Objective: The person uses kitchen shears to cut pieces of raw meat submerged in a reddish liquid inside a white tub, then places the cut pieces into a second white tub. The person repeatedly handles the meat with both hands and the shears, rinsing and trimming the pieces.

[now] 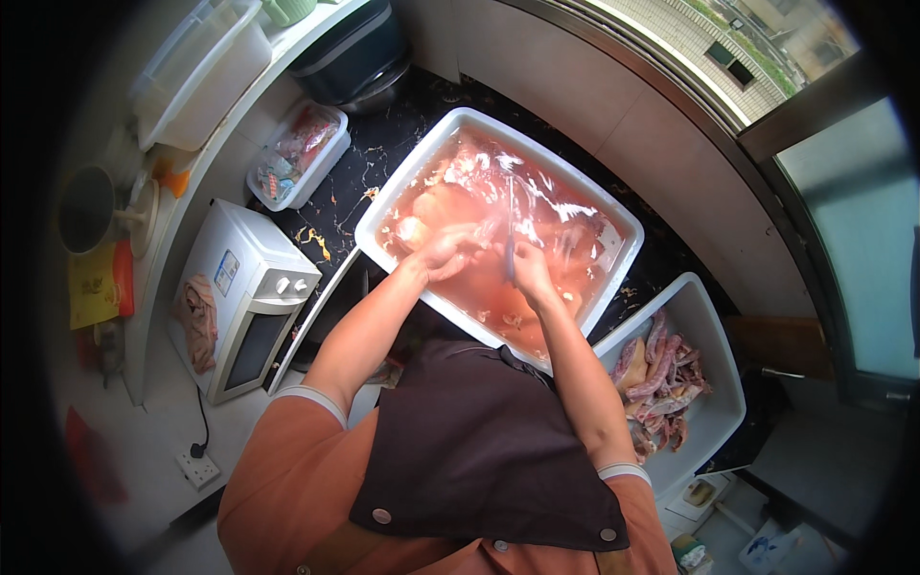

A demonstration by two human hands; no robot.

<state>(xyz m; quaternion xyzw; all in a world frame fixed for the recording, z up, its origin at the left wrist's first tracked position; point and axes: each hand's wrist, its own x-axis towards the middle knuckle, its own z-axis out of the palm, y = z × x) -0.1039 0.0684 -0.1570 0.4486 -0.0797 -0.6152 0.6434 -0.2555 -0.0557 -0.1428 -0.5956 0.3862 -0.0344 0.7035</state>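
Observation:
A large white plastic basin (pixel 625 284) stands on the counter before me, filled with reddish water and pieces of raw meat or poultry (pixel 445 207). My left hand (pixel 451 253) is at the water over the basin's near left part, its fingers around a pale, wet piece of meat that glare and cloudy water partly hide. Just right of it, my right hand (pixel 530 269) grips the dark handle of a knife (pixel 510 251), whose thin blade points away from me towards the far side of the basin. Bits of pale tissue float near the rim.
At right, a second white basin (pixel 726 388) holds cut necks and meat scraps (pixel 665 381). A white microwave oven (pixel 251 302), with a cloth (pixel 200 323) on it, stands left. Behind it are a small plastic tub (pixel 336 147) of packets and a dark appliance (pixel 352 54). A shelf (pixel 244 108) runs along the left.

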